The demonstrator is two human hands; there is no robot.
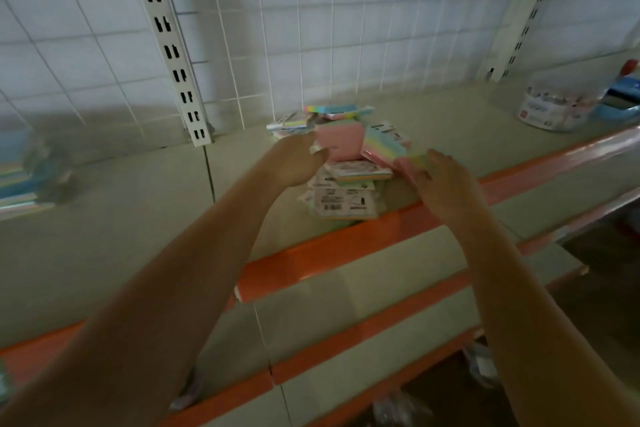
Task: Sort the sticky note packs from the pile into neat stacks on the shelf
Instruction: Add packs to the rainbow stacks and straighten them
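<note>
Two bare forearms are seen reaching forward from the bottom of the frame toward a pile of sticky note packs (pixel 341 163) heaped on a grey shelf (pixel 138 211) with an orange front edge (pixel 346 246). The pile sits near the middle of the shelf, close to its front edge, and is made up of pastel packs in pink, green, blue and yellow, some lying label side up with barcodes showing.

The left hand (pixel 294 163) is placed at the left side of the pile, its fingers against a pink pack (pixel 341 144) that stands tilted on top; whether the pack is actually gripped cannot be told, since the fingertips are hidden behind the hand. The right hand (pixel 441 180) is laid at the pile's right side, fingers fairly straight and spread, touching what appears to be a pink and yellow pack (pixel 412 163) (the picture is blurred here).

A stack of pastel packs (pixel 17 180) is seen at the far left of the shelf. A clear tub (pixel 550 107) stands at the far right, beside a blue object (pixel 620 100). A white wire grid (pixel 311 28) forms the back wall.
</note>
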